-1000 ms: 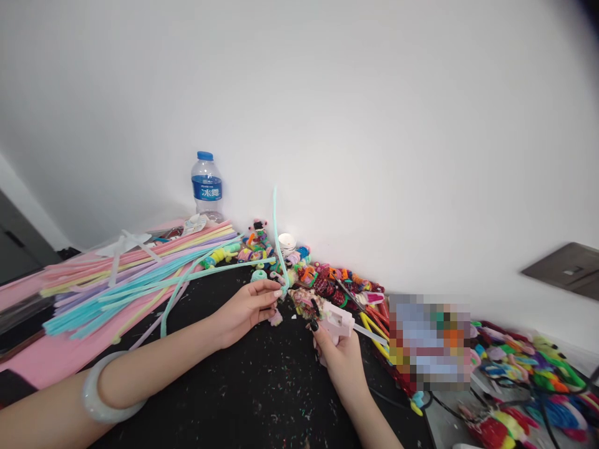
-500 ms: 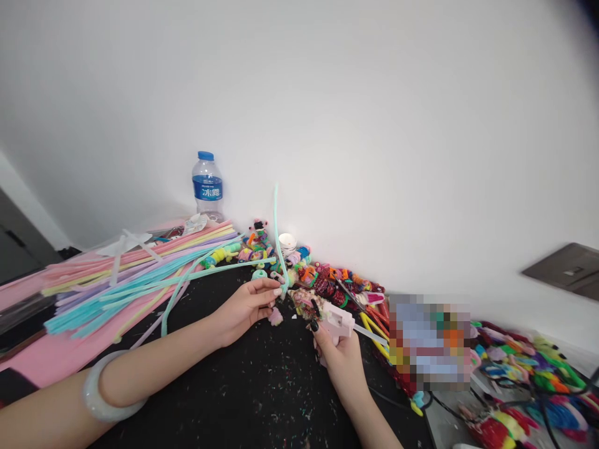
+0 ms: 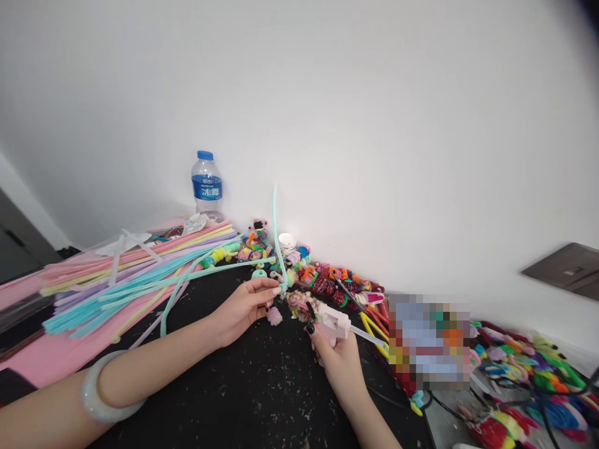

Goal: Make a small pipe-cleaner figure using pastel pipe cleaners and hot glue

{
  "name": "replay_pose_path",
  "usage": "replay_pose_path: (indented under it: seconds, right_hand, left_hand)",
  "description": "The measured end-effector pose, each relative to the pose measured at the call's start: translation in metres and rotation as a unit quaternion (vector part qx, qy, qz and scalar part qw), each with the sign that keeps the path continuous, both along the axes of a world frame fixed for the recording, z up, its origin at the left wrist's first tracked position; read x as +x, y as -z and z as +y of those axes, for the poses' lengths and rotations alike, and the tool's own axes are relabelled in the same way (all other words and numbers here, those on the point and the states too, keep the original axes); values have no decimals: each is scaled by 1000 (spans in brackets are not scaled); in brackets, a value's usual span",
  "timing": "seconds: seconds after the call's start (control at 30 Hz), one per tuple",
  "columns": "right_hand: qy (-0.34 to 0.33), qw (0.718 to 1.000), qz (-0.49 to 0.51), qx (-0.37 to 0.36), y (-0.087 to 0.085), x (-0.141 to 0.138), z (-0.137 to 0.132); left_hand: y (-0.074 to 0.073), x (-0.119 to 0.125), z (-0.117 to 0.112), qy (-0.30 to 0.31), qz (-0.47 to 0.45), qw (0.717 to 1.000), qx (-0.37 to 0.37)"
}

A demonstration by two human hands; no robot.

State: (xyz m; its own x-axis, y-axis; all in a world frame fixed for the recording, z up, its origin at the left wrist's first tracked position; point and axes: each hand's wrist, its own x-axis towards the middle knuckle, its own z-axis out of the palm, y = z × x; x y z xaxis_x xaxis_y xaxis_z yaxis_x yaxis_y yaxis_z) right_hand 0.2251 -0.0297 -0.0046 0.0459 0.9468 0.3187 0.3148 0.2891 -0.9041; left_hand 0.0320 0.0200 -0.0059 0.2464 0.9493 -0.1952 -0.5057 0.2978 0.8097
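Note:
My left hand point(image 3: 246, 305) is closed in a pinch on a mint-green pipe cleaner point(image 3: 276, 231) that stands up from my fingertips; a small pink fuzzy piece point(image 3: 274, 317) sits just under the fingers. My right hand point(image 3: 337, 355) is wrapped round a pink hot glue gun point(image 3: 333, 319), its nozzle pointing left at the spot my left fingers hold. A pale bangle point(image 3: 100, 396) is on my left wrist. Both hands work above a black tabletop point(image 3: 243, 386) speckled with scraps.
A bundle of pastel pipe cleaners point(image 3: 131, 274) lies on pink sheets at the left. A water bottle point(image 3: 206, 186) stands by the white wall. Small colourful pipe-cleaner figures point(image 3: 327, 280) line the wall, with more point(image 3: 528, 386) at the right. A small white cup point(image 3: 286, 242) sits behind.
My right hand has brought the glue gun slightly left, closer to my left fingertips. The left hand has stayed nearly still.

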Motion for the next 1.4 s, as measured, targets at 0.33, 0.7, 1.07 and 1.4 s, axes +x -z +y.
replay_pose_path:
  seconds: [0.33,0.7,1.07,1.4]
  right_hand:
    - [-49,997,20,-54,3,0,-1]
    - [-33,999,-2,-20,5,1,1]
    - [-33,999,4,-24,1,0,1]
    - [-43,998,-2,-42,3,-1,0]
  left_hand:
    - [-2,-2,2,-3,7,1000,2]
    - [1,0,1,5,10,1000,3]
    - [1,0,1,1,37,999,13]
    - [0,-1,2,-10,57,998,25]
